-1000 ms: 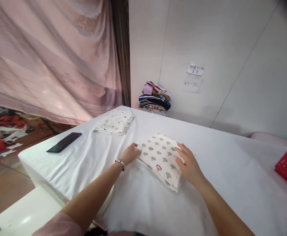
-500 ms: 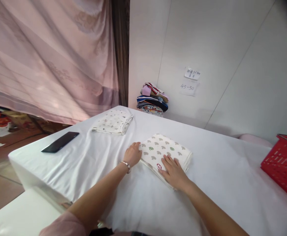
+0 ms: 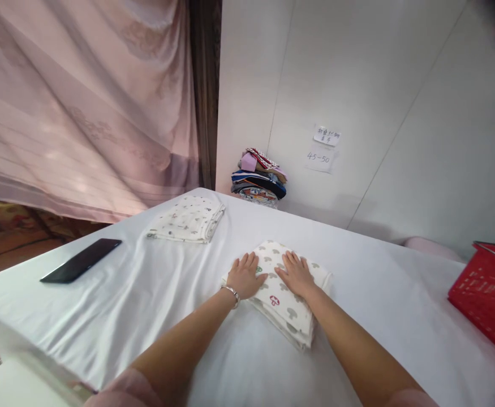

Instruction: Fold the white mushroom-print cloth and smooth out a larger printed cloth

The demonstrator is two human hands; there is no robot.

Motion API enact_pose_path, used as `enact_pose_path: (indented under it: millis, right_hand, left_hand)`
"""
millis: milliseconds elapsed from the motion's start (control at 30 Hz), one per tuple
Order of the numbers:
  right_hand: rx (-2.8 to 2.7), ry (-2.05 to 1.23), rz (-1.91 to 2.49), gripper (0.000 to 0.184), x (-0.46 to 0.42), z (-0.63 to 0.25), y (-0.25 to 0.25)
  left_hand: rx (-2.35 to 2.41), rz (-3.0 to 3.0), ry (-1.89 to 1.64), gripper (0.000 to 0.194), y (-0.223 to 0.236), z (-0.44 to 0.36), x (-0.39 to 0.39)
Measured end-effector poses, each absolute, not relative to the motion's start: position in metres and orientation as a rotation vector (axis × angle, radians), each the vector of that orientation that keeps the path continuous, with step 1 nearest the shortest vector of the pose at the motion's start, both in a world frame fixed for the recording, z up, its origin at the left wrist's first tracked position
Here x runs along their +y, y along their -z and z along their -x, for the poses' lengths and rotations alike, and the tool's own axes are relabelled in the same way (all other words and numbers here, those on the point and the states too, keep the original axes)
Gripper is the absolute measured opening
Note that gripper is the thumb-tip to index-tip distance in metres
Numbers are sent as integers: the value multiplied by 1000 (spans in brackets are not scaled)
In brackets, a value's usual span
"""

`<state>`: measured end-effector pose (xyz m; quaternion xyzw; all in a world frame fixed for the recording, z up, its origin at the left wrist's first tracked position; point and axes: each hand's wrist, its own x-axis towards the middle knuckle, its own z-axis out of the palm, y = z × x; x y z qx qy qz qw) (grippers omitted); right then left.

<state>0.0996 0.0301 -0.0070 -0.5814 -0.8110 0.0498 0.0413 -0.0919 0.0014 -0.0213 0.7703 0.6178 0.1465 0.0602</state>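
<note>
A folded white cloth (image 3: 287, 312) printed with grey, green and red mushrooms lies on the white-covered table (image 3: 383, 328) in front of me. My left hand (image 3: 246, 277) rests flat on its left side, fingers spread, with a bracelet at the wrist. On the cloth's upper middle lies my right hand (image 3: 297, 274), palm down and fingers apart. Neither hand grips the fabric. Farther back on the left is a second folded white cloth (image 3: 188, 220) with a small print, apart from both hands.
A dark phone (image 3: 81, 261) lies on the table's left side. At the right edge stands a red basket (image 3: 485, 288). A pile of folded fabrics (image 3: 259, 180) sits behind the table, against the wall with paper notes (image 3: 320, 158). A pink curtain (image 3: 86, 102) hangs at left.
My left hand has moved from the cloth's left edge onto its top. My right hand went from the right edge to the lower front, then up to the upper middle.
</note>
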Motion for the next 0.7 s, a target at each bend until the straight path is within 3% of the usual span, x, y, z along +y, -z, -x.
enact_pose_path:
  millis: [500, 700]
  right_hand:
    - [-2470, -241, 1759, 68, 78, -86, 15]
    - [-2414, -370, 1832, 57, 93, -109, -4]
  left_hand:
    - [1895, -2347, -514, 58, 26, 88, -2]
    - [1844, -2261, -602, 50, 16, 98, 0]
